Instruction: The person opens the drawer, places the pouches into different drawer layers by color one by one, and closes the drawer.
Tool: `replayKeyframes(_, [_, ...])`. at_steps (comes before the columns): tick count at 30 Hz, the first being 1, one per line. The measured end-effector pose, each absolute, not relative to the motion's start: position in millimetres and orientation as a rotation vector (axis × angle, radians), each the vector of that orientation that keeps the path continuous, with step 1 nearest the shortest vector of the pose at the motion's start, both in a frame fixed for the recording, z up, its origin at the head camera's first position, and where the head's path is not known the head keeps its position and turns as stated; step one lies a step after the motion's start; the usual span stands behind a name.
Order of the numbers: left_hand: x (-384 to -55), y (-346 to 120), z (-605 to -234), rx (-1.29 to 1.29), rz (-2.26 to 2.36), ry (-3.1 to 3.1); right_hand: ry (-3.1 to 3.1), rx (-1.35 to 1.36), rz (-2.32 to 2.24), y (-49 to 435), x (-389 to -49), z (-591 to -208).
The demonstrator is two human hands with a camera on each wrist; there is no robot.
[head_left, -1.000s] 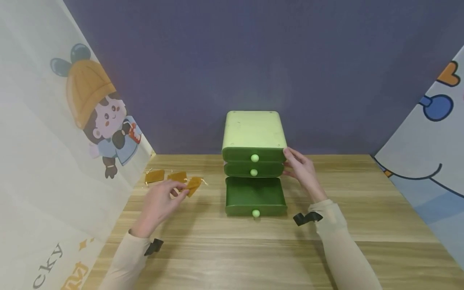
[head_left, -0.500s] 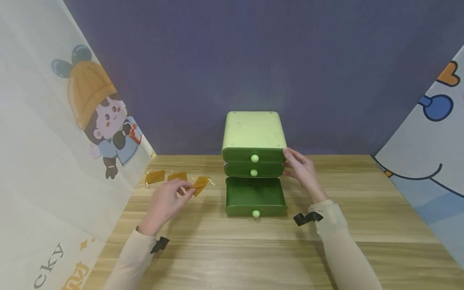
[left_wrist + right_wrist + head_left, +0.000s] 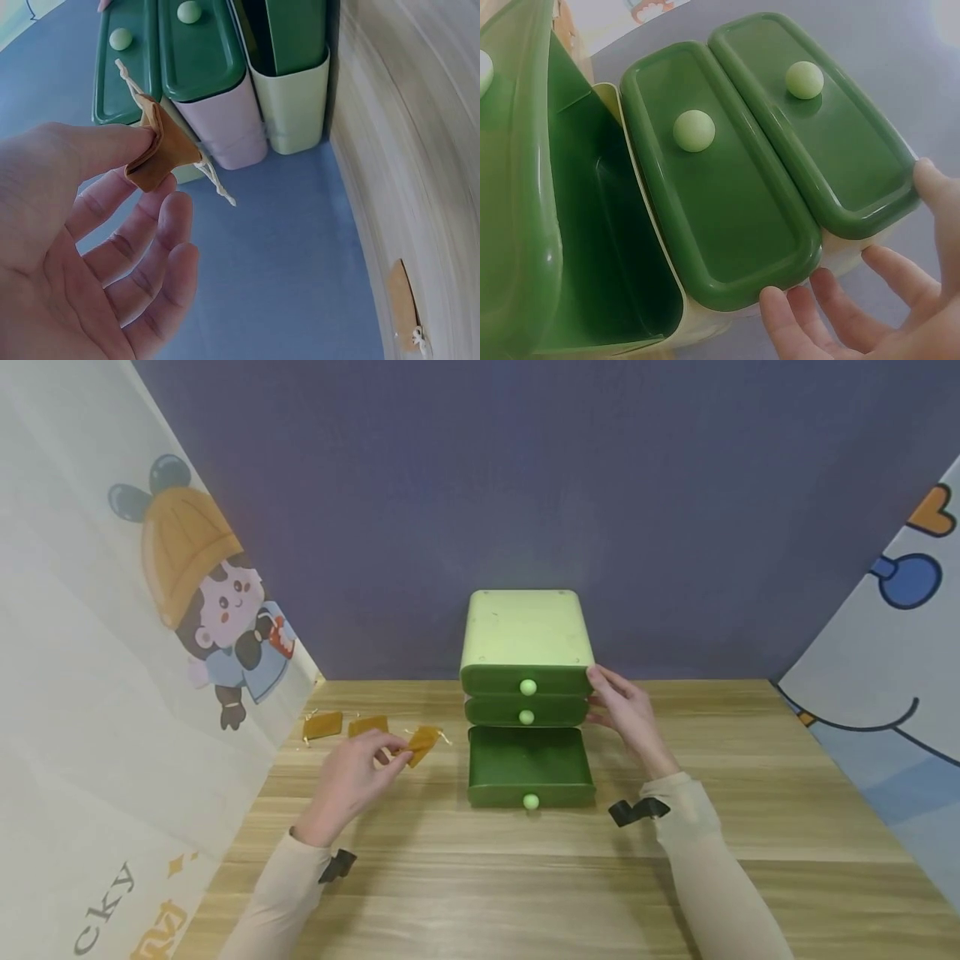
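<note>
My left hand (image 3: 348, 787) pinches a small tan drawstring pouch (image 3: 425, 741) between thumb and fingers, left of the drawer unit. In the left wrist view the pouch (image 3: 169, 148) is folded, its pale cords hanging free. Two similar pouches, one at the far left (image 3: 322, 725) and one partly behind the hand (image 3: 367, 724), lie on the table. The green three-drawer unit (image 3: 527, 627) has its bottom drawer (image 3: 498, 797) pulled out; that drawer looks empty. Against the unit's right side rests my right hand (image 3: 633, 722), its thumb at the top drawer's edge (image 3: 877, 214), fingers extended lower down.
The wooden table (image 3: 480, 877) reaches back to a dark blue wall (image 3: 525, 485). White panels with cartoon prints, the left panel (image 3: 75, 652) and the right panel (image 3: 885, 693), bound both sides. Round light-green knobs, such as the top one (image 3: 528, 687), stick out from the drawers.
My left hand has moved a little to the right, carrying the pinched pouch away from the other two and nearer the drawer unit. The right hand and the drawers have stayed in place.
</note>
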State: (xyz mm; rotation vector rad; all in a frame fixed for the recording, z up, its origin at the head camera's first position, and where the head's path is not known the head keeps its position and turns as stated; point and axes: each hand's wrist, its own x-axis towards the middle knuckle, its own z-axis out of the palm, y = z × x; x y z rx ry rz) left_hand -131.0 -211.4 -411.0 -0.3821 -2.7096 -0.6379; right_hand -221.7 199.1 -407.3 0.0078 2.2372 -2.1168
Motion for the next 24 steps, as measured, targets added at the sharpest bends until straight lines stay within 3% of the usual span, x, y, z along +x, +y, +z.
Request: replayKeyframes(24, [-142, -174, -419, -0.478, -0.619, -2.715, 2.243, 0.015, -2.123, 199, -222, -410])
